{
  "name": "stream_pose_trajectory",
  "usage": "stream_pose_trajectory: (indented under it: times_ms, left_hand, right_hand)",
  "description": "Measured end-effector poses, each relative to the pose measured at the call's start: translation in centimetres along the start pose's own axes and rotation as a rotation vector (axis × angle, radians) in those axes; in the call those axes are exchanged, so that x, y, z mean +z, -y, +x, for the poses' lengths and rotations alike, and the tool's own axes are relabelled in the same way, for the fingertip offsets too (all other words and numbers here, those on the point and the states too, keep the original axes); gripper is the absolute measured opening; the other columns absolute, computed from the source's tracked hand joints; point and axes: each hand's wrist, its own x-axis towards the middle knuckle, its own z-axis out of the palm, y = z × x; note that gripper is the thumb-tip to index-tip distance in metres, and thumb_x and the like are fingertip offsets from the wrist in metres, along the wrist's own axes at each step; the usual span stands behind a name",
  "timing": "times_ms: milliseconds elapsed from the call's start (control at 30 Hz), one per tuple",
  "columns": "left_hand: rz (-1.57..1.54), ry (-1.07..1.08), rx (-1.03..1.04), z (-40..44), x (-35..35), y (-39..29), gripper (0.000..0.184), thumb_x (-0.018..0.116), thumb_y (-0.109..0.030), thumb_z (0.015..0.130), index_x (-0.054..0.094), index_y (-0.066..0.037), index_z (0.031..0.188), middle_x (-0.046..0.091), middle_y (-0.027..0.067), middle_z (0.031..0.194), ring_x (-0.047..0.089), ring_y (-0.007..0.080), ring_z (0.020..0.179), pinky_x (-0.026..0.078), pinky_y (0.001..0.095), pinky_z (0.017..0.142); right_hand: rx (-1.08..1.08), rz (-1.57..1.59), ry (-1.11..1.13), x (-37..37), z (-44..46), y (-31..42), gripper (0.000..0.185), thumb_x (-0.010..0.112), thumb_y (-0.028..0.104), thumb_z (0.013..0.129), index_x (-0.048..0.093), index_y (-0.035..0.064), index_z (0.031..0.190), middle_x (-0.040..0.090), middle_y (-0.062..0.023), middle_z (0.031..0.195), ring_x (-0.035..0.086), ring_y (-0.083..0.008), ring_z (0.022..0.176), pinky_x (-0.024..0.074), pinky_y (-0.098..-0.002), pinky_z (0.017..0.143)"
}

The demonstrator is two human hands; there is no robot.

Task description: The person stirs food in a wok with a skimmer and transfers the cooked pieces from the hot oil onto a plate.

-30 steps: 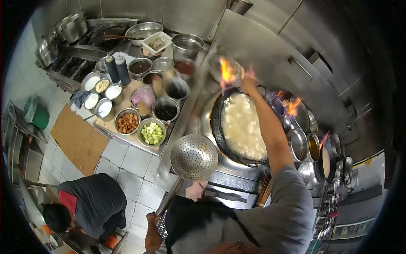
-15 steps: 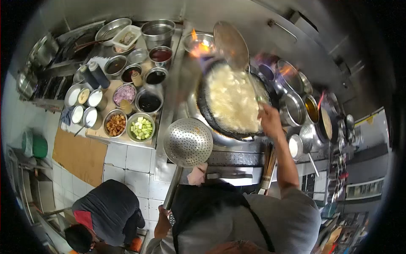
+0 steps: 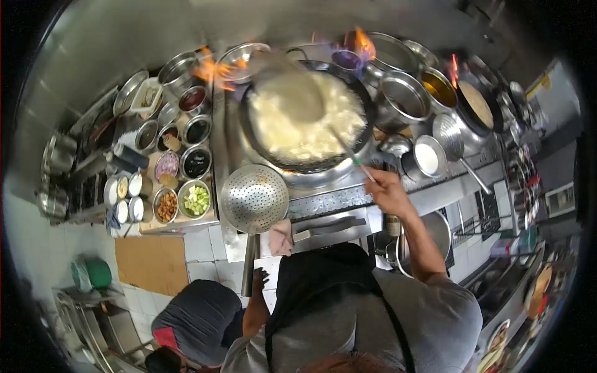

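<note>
My right hand is closed round the thin handle of a long-handled skimmer. Its wide round head is smeared by motion over the left part of a large black wok. Pale pieces in bubbling oil fill the wok. Down by my left side, my left hand hangs with its fingers apart, just right of the handle of a big perforated strainer. That strainer lies at the counter's front edge, its handle sticking out toward me. A pink cloth lies beside it.
Flames rise behind the wok. Bowls of sauces and chopped food, such as green cubes, stand at left. Pots, a white-filled pot and another perforated ladle are at right. A person bends low at left.
The skimmer head has come down from above the wok's back edge to over the food. My left hand has moved up from the strainer's handle end, fingers now spread. The view has shifted.
</note>
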Motion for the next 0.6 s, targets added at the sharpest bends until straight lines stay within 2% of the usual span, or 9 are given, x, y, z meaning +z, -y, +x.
stream_pose_trajectory:
  times_ms: [33,133,233,333,367,467,500,600]
  left_hand:
    - [0.032,-0.024,-0.086,-1.5,1.2,-0.8,0.043,0.055,-0.036,0.093,0.055,-0.010,0.127,0.065,0.0072,0.096,0.066,0.0246,0.083,0.052,0.0462,0.070]
    - [0.073,0.028,-0.108,-3.7,2.1,1.2,0.040,0.055,-0.032,0.093,0.056,-0.010,0.127,0.066,0.0091,0.095,0.066,0.0261,0.080,0.052,0.0453,0.068]
    - [0.228,0.062,-0.031,-4.6,2.0,3.8,0.038,0.055,-0.030,0.093,0.057,-0.010,0.125,0.067,0.0101,0.096,0.066,0.0264,0.080,0.053,0.0449,0.068]
    - [0.416,0.077,0.070,-5.6,1.4,6.0,0.036,0.056,-0.028,0.092,0.059,-0.009,0.123,0.067,0.0111,0.097,0.067,0.0267,0.080,0.053,0.0445,0.069]
    - [0.487,0.082,0.111,-5.8,1.3,6.6,0.036,0.056,-0.027,0.092,0.059,-0.009,0.123,0.067,0.0114,0.097,0.067,0.0268,0.080,0.053,0.0444,0.069]
    - [0.692,0.091,0.249,-6.0,0.7,7.7,0.034,0.057,-0.026,0.091,0.060,-0.009,0.121,0.068,0.0124,0.098,0.067,0.0271,0.080,0.053,0.0440,0.069]
    - [0.746,0.092,0.299,-5.8,0.7,7.7,0.034,0.057,-0.025,0.091,0.061,-0.009,0.120,0.068,0.0127,0.099,0.067,0.0272,0.080,0.054,0.0439,0.069]
    - [0.890,0.095,0.486,-4.7,1.1,6.8,0.032,0.057,-0.023,0.090,0.062,-0.008,0.119,0.068,0.0137,0.099,0.067,0.0275,0.080,0.054,0.0435,0.070]
  right_hand:
    - [0.008,-0.102,0.045,-0.2,-0.2,0.1,0.035,0.058,0.005,0.095,0.061,0.0048,0.130,0.055,0.0043,0.075,0.048,-0.0064,0.069,0.0421,-0.0223,0.061]
    - [-0.008,-0.014,-0.025,-1.3,-1.8,-3.3,0.035,0.055,0.006,0.096,0.060,0.0049,0.130,0.055,0.0056,0.075,0.047,-0.0052,0.068,0.0408,-0.0214,0.060]
    - [0.032,-0.008,-0.120,-4.1,-4.7,-1.1,0.037,0.053,-0.001,0.091,0.062,0.0044,0.126,0.069,-0.0080,0.085,0.058,-0.0086,0.072,0.0508,-0.0264,0.067]
    - [-0.105,-0.125,-0.245,-5.7,-5.7,-2.7,0.036,0.052,-0.002,0.091,0.062,0.0028,0.126,0.070,-0.0077,0.086,0.057,-0.0091,0.071,0.0500,-0.0261,0.067]
    - [-0.055,-0.262,-0.227,-6.4,-5.6,-2.0,0.034,0.053,-0.002,0.091,0.062,0.0004,0.123,0.069,-0.0079,0.084,0.056,-0.0101,0.069,0.0490,-0.0268,0.065]
    - [-0.079,-0.184,-0.202,-6.8,-2.5,-4.9,0.032,0.055,0.000,0.090,0.063,-0.0010,0.121,0.067,-0.0126,0.078,0.055,-0.0105,0.065,0.0485,-0.0287,0.062]
    - [-0.085,-0.036,-0.250,-6.0,-1.8,-5.3,0.031,0.057,0.001,0.090,0.063,-0.0010,0.120,0.064,-0.0141,0.073,0.054,-0.0105,0.064,0.0478,-0.0296,0.060]
    - [-0.065,-0.173,-0.301,-5.4,-2.7,-3.5,0.031,0.057,0.001,0.092,0.063,0.0002,0.122,0.065,-0.0099,0.074,0.053,-0.0101,0.064,0.0474,-0.0279,0.059]
